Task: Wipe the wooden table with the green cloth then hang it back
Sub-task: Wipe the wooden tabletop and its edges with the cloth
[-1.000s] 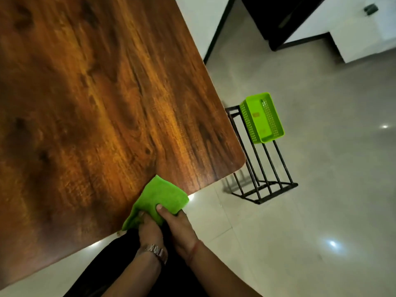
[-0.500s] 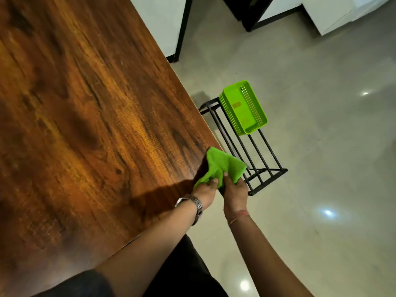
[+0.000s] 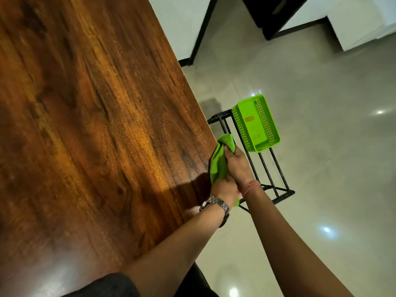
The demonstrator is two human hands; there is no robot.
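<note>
A pale tiled floor (image 3: 321, 168) lies beyond the wooden table (image 3: 96, 125). At its corner, both hands now clamp the green cloth (image 3: 218, 163): the right hand (image 3: 240, 166) curls round its upper fold, the left hand (image 3: 224, 188) grips its lower end. A second ago the cloth lay at the near edge; it has since travelled along to the corner, just beside the black rack (image 3: 270, 179) carrying a green basket (image 3: 256, 123). Wiping looks finished; hanging likely comes next.
</note>
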